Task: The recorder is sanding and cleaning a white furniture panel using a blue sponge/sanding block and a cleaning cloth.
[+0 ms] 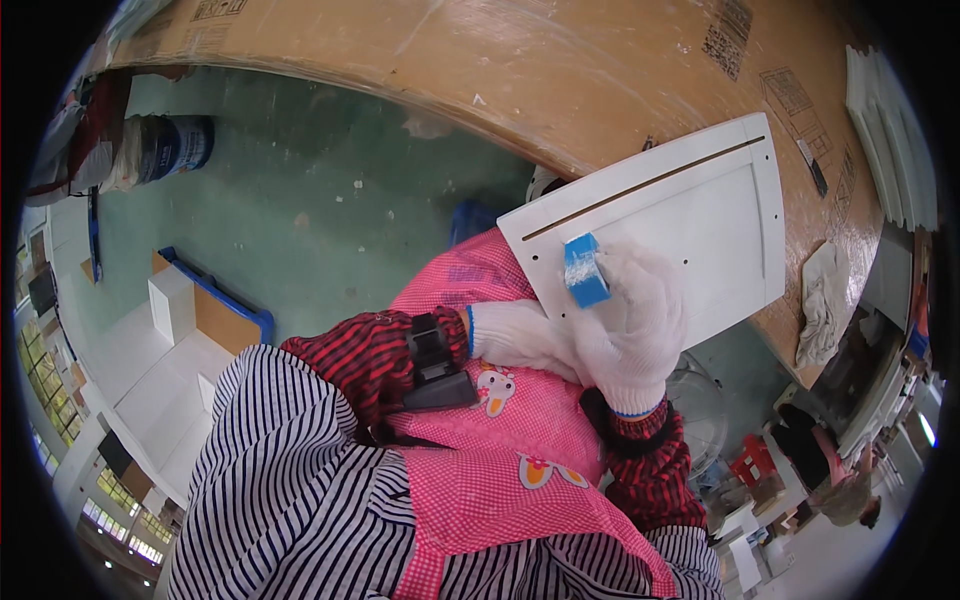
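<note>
A white panel [650, 210] with a long dark slot and several small holes lies tilted across the edge of the brown table [480, 70] and reaches over my lap. My right hand [638, 320], in a white knit glove, is closed on a blue block [584, 268] dusted with white, which rests against the panel's near left part. From the left comes my left hand [525, 335], also gloved in white. It crosses close against the right hand near the panel's lower edge; its fingers are hidden there, so what they hold cannot be made out.
A utility knife [812, 168] and a crumpled pale cloth [824, 305] lie on the table's right side. White panels [890, 140] stand stacked at far right. On the green floor [310, 190] are a bucket [185, 145] and, to the left, a blue-edged board [225, 300]. A fan [695, 405] stands below the table.
</note>
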Demonstrator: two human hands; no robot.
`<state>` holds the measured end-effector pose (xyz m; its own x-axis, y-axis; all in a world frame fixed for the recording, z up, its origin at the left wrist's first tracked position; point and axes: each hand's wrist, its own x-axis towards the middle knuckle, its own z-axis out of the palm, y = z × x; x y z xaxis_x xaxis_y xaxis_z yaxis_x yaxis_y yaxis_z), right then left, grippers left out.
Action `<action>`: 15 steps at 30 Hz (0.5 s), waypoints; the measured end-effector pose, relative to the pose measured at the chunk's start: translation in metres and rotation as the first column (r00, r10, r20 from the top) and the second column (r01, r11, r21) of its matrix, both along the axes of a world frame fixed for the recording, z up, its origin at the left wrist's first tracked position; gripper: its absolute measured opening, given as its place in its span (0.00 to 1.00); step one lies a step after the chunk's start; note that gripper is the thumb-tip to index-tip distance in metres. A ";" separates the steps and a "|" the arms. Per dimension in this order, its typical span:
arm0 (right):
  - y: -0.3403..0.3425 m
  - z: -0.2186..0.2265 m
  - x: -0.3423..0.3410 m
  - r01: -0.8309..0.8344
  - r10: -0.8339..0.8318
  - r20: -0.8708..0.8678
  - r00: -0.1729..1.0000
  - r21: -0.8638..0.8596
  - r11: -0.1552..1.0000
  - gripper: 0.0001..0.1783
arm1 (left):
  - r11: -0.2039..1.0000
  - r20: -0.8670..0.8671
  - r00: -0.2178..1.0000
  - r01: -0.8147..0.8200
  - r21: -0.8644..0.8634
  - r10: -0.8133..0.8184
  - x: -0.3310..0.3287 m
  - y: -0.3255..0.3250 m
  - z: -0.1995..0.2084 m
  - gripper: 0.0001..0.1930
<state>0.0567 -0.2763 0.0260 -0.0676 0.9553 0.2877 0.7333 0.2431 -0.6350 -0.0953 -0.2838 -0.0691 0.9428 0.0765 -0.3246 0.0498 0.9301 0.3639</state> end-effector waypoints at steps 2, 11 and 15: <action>0.000 -0.002 -0.001 -0.013 0.012 0.024 1.000 0.018 1.000 0.29 | 0.998 -0.010 1.000 -0.027 -0.063 0.026 0.001 0.001 0.003 0.15; 0.003 -0.001 -0.001 -0.071 0.072 0.083 0.994 -0.009 0.997 0.28 | 0.994 0.037 0.999 -0.014 0.109 0.010 0.002 0.004 0.002 0.16; 0.002 0.005 -0.001 -0.060 0.063 0.111 0.992 -0.035 0.998 0.27 | 0.917 0.079 0.997 -0.023 0.398 -0.009 0.004 -0.003 -0.011 0.16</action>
<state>0.0553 -0.2747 0.0306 -0.1566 0.9569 0.2447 0.7847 0.2710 -0.5575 -0.0911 -0.2871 -0.0803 0.9626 0.1909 -0.1920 0.0007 0.7073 0.7069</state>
